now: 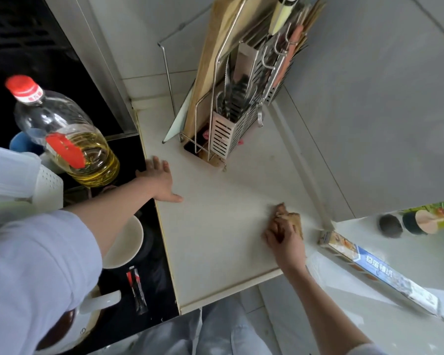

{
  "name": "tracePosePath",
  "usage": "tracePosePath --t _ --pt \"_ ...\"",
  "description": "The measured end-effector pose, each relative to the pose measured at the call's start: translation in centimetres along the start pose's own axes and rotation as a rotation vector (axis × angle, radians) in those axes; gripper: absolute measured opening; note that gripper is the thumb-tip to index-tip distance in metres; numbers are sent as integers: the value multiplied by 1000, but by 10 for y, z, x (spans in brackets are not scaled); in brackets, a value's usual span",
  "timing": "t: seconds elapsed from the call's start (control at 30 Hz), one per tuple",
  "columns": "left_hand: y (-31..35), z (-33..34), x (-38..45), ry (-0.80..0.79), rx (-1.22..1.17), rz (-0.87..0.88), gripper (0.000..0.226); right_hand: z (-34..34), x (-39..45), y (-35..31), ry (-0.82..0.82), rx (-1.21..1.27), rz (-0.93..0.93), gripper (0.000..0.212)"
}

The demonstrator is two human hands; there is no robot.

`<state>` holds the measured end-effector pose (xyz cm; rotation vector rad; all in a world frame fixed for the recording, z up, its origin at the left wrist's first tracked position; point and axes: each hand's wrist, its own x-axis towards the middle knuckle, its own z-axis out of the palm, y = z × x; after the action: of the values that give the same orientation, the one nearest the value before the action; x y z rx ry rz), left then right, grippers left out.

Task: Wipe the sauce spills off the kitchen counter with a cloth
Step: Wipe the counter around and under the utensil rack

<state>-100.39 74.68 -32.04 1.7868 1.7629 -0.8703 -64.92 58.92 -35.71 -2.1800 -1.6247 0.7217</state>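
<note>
Cloth (291, 221) bunched under our right hand (283, 239), on the bench (215, 252) well toward us from the knife rack (231, 129).

We hold the brownish cloth in a curled grip, fingers folded over its top and pressing it to the bench, so the cloth sits just beyond the fingertips on the side facing the knife rack. Our left hand (162, 180) lies flat with straight, spread fingers and holds nothing, resting close to the rack's base and bracing us. The right hand is plainly the one doing the work. The broad pale stretch between cloth and rack is where we judge the next strokes must run, away from us toward the rack. We cannot make out distinct sauce marks on that surface.
</note>
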Motion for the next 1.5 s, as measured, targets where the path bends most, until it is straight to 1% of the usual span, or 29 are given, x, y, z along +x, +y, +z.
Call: tracePosePath --t 0.03,0.07,0.1,0.17,0.2,0.27,0.3,0.33,0.4,0.5,0.57,0.6,0.63,0.67,0.73,0.77,0.8,0.83,0.9,0.97,1.0,1.07,1.13,1.17,1.2,1.23,1.3,1.4,1.5 --pt "1 1 -1 -1 4 -3 133 2 3 -4 29 -25 91 40" --pt "3 1 0 -7 1 -5 133 11 1 -14 10 -51 99 43" --pt "3 2 1 -11 -2 -7 133 24 -9 -31 -51 -70 38 47" --pt "4 1 2 -19 -1 -6 133 56 -36 -73 -214 -81 -207 53" --pt "4 0 3 -24 -2 -8 133 71 -49 -92 -330 -102 -328 52" --pt "4 -1 2 -30 -5 -9 133 89 -63 -117 -560 -124 -525 44" --pt "4 -1 2 -32 -9 -6 133 91 -59 -119 -627 -122 -606 41" --pt "4 -1 2 -32 -13 -2 133 90 -48 -117 -624 -122 -664 38" --pt "2 -1 4 -26 -24 3 131 77 -11 -101 -487 -115 -628 40" --pt "1 -1 5 -12 -59 -2 127 35 68 -68 -152 -20 -285 41" --pt "0 -2 4 -14 -99 -9 123 21 94 -65 -55 2 1 43" --pt "0 -4 5 -17 -124 -22 122 26 97 -76 -56 -21 54 44" --pt "1 -4 6 -19 -151 -30 122 33 90 -87 -102 -42 29 45" --pt "3 -6 7 -11 -184 -45 123 45 80 -98 -180 -68 -87 44" --pt "14 -9 5 21 -280 -105 128 55 57 -109 -372 -136 -404 38" --pt "23 -10 1 45 -341 -132 131 49 55 -111 -429 -138 -495 33" --pt "34 -10 -6 83 -415 -151 132 40 62 -110 -432 -128 -524 29" --pt "46 -9 -13 147 -492 -154 131 32 73 -102 -407 -133 -504 27" --pt "71 -10 -29 330 -663 -141 127 8 94 -85 -403 -189 -430 28" --pt "90 -19 -43 467 -877 -122 125 -19 123 -76 -397 -186 -434 27" --pt "97 -25 -48 516 -980 -115 126 -33 142 -79 -377 -93 -436 26" --pt "105 -35 -53 628 -1109 -87 128 -64 183 -97 -238 204 -336 29" --pt "108 -40 -58 709 -1123 -49 133 -93 225 -123 -99 565 -162 48" --pt "110 -41 -62 712 -1121 -31 135 -102 243 -131 -61 685 -92 56" --pt "113 -41 -67 713 -1123 -13 136 -111 258 -139 -55 741 -56 60" --pt "117 -42 -70 725 -1128 4 138 -116 269 -146 -79 717 -52 66" --pt "126 -50 -76 789 -1151 19 139 -124 283 -157 -200 639 -110 84" --pt "135 -70 -77 835 -1239 -15 141 -123 292 -167 -337 579 -211 106" --pt "135 -78 -71 875 -1220 -46 135 -117 300 -171 -326 550 -223 102"
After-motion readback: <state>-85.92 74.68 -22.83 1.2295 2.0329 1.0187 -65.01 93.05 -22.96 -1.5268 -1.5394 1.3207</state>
